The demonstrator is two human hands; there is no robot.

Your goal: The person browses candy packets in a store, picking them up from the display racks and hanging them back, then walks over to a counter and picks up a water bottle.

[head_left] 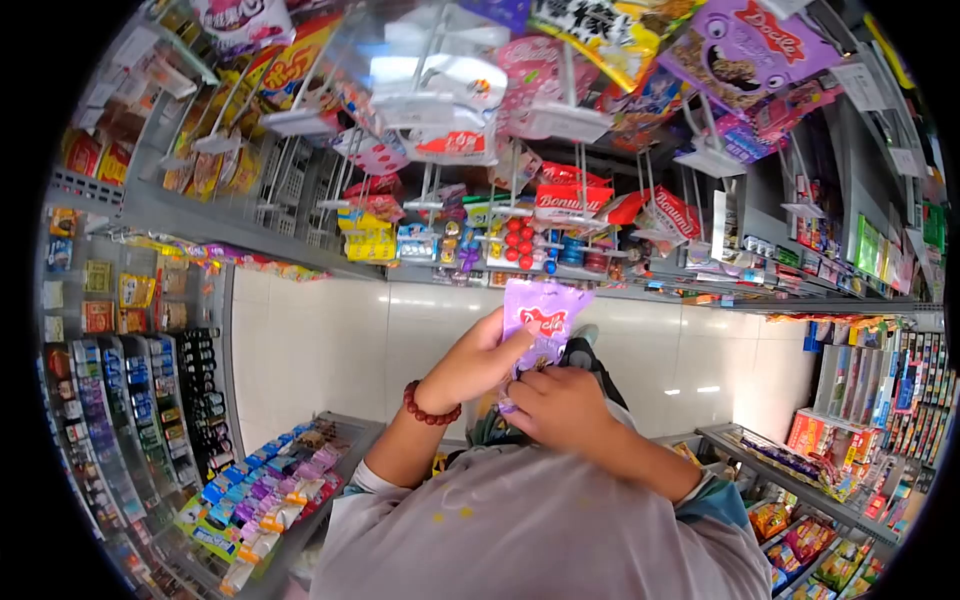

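Note:
In front of my body I hold a purple candy bag (550, 301) with a red label. My left hand (487, 352), with a beaded bracelet (432, 404) at the wrist, grips its left side, the thumb lying across the front near the label. The fingers of my right hand (562, 402) are curled round the lower part of the bag, which they partly hide. A similar, larger-looking purple bag (745, 50) hangs on the rack at the upper right.
Ahead stands a rack of hanging snack bags, with red bags (573, 196) and white price-tag holders (558, 122) sticking out. Tiled floor (330, 320) lies below. Shelves of small packets (262, 490) are close at my left, and a shelf with snack packs (800, 470) is at my right.

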